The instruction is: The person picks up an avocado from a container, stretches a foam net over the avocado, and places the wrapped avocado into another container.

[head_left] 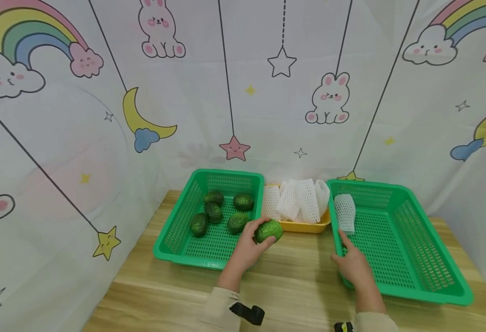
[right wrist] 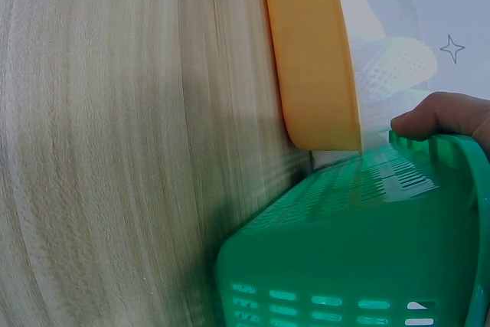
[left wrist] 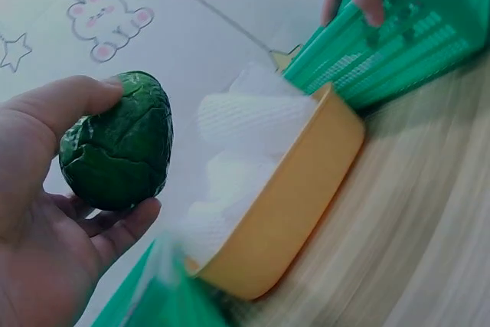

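Observation:
My left hand (head_left: 249, 242) grips a dark green, wrinkled avocado (head_left: 269, 231), thumb on one side and fingers on the other. In the left wrist view the avocado (left wrist: 122, 147) is in full sight beside the thumb. More avocados (head_left: 214, 213) lie in the left green basket (head_left: 186, 261), just behind that hand. My right hand (head_left: 355, 265) rests at the near-left rim of the right green basket (head_left: 429, 295), its index finger extended inside and the thumb outside. A white foam net sleeve (head_left: 345, 214) lies within this basket, beyond the fingertips.
Between the baskets, a yellow tray (head_left: 307, 227) holds several white foam net sleeves (head_left: 297, 203). All of these stand on a wooden table (head_left: 293, 286). A white printed cloth (head_left: 201, 101) hangs behind and to the sides.

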A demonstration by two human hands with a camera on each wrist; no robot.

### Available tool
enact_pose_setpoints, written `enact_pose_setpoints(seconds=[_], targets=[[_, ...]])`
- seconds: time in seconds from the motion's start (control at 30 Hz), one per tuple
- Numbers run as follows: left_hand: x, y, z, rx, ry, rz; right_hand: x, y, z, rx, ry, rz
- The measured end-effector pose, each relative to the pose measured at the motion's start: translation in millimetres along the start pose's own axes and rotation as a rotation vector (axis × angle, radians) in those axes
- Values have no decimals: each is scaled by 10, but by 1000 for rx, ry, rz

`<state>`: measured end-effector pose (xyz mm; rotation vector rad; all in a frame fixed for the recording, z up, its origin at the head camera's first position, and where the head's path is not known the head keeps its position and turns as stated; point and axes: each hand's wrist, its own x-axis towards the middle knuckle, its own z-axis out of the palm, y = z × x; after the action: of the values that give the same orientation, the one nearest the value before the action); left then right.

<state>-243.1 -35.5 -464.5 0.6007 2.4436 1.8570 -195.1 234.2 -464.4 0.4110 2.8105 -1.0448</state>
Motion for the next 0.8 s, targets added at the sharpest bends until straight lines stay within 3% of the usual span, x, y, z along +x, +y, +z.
enact_pose_setpoints(seconds=[0.1, 0.23, 0.47, 0.6, 0.8], targets=[[-5, 14, 161, -5, -15, 29, -1, -5, 7, -5, -3, -4], [21, -16, 386, 58, -19, 47, 1, -8, 7, -3, -1, -12], [68, -337, 750, 121, -37, -103, 8, 4, -8, -3, -12, 2], [61, -506, 850, 182, -76, -127, 5, 2, -10, 1, -15, 9], [20, -574, 880, 216, -121, -135, 7, 0, -8, 1, -10, 2]])
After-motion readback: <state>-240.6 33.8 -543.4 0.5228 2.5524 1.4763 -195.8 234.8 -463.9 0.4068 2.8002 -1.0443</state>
